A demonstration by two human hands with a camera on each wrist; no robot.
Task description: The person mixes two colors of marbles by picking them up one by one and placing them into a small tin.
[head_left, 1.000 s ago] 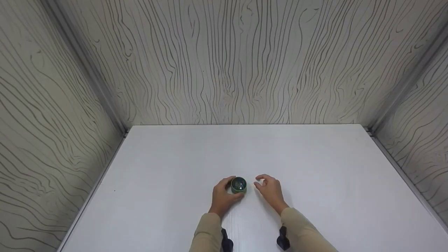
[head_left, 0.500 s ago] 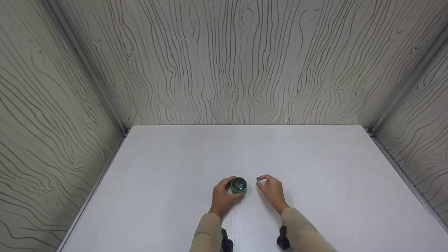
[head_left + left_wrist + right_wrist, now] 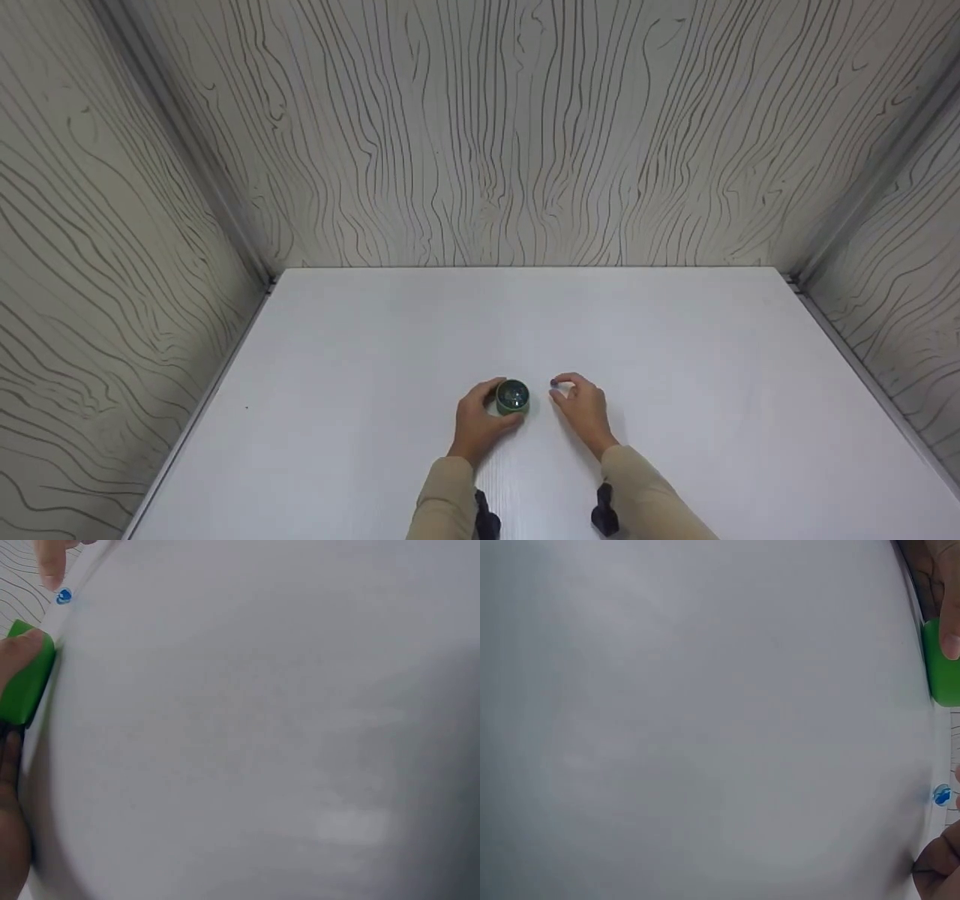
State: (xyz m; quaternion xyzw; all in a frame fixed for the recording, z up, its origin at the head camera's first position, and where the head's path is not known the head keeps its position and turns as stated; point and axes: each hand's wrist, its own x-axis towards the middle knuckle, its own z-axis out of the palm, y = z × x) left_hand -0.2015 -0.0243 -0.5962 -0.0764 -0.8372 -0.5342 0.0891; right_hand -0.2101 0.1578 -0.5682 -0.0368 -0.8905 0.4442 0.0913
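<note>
My left hand (image 3: 478,424) grips a small round green cup (image 3: 513,396) on the white table, thumb at the near side and fingers round the far side. Shiny glints show within its dark green inside. To the right, my right hand (image 3: 583,409) has its thumb and index finger curved round a small clear marble with blue in it. The left wrist view shows this marble (image 3: 64,596) right at a fingertip, low over the table. In the right wrist view, the marble (image 3: 941,795) sits beside two fingertips, and the green cup's side (image 3: 941,675) shows beyond it.
The white table (image 3: 360,337) spreads out round both hands. Wood-grain panels (image 3: 480,135) stand at its back and sides. Dark wrist devices (image 3: 486,517) hang beneath the beige sleeves (image 3: 442,495).
My right hand has shifted very slightly right, and its thumb and index fingertip stand a little closer together round the marble. The left hand and the cup stay in place.
</note>
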